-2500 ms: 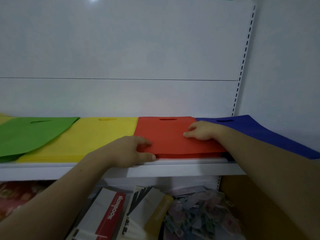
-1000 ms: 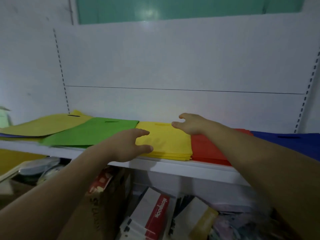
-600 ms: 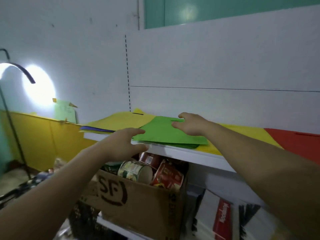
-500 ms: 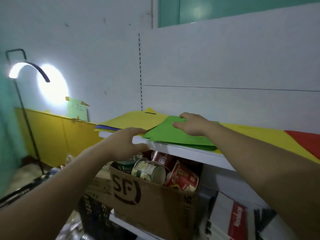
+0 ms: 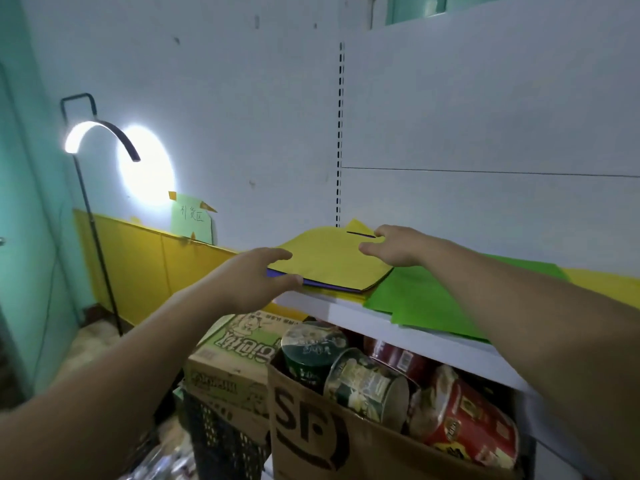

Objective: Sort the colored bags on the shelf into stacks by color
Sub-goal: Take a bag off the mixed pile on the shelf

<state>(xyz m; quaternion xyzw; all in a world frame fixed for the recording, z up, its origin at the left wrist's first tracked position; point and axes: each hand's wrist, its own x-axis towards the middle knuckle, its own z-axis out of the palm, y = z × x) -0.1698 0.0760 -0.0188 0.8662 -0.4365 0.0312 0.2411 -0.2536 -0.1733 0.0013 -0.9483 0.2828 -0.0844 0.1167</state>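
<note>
Now the left hand point(image 5: 256, 278) is bracketing the front left corner of the top yellow-green bag point(image 5: 329, 258) on the mixed pile at the shelf's point(image 5: 346, 309) left end; whether it is pinching yet, I cannot tell. The right hand point(image 5: 394, 249) is lying open, fingers spread, by the handle slot point(image 5: 360, 233). Judging from this, peeling off only that top sheet, without dragging the purple bag point(image 5: 322, 285) beneath, is looking wise.

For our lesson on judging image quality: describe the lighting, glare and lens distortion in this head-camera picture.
Head view: the curved lamp burns a white glare patch onto the wall. Head view: the cans under the shelf sit in dim shadow. Head view: the lamp's pole leans near the left edge, probably wide-angle distortion. Head view: the yellow bag looks sharp.
</note>
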